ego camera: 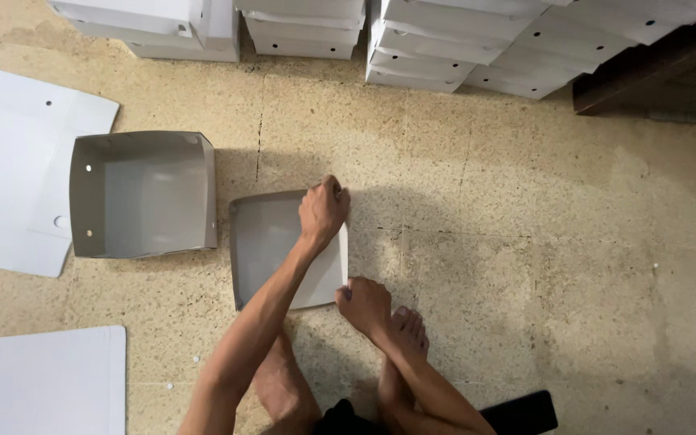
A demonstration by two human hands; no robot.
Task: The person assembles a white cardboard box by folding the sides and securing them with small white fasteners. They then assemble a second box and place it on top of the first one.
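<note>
A half-folded white cardboard box point(271, 242) on the floor, mid-frame, is gripped at its far corner by the left hand point(323, 208); the right hand point(364, 304) presses its near corner. That side wall needs folding up next.

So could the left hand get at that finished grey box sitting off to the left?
Probably yes. The left hand grips the far right corner of the half-folded box, and the finished grey box lies just beside it on bare floor, with nothing between.
</note>
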